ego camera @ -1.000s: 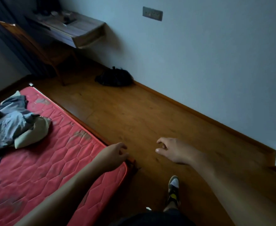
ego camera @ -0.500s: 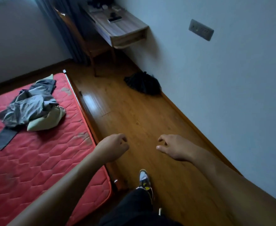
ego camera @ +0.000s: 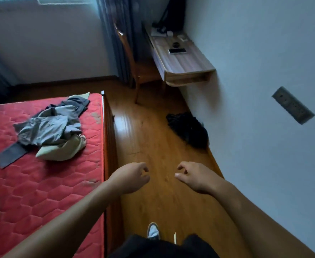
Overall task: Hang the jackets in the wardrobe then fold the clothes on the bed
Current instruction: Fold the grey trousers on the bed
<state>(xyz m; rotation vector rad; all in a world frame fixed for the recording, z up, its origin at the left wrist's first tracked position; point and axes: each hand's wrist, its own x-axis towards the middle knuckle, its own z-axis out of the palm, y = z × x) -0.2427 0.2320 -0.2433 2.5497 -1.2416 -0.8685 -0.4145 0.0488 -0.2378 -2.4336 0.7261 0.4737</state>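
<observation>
Now the left hand (ego camera: 132, 178) and right hand (ego camera: 194, 176) hang empty, loosely curled, beside the bed (ego camera: 41, 192); the clothes (ego camera: 54, 127) lie tangled on it, so one grab may drag several.

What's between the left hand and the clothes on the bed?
Head view: only bare red mattress and the bed's wooden edge lie between left hand and clothes.

A crumpled heap of clothes (ego camera: 48, 127) is shown unfolded on a bed (ego camera: 41, 192) with a bare red quilted mattress, near its far right corner. Grey garments (ego camera: 46, 125) are piled on top, a pale green garment (ego camera: 63, 150) is tucked beneath, and a dark strip (ego camera: 9, 157) is laid flat, leftward.
</observation>
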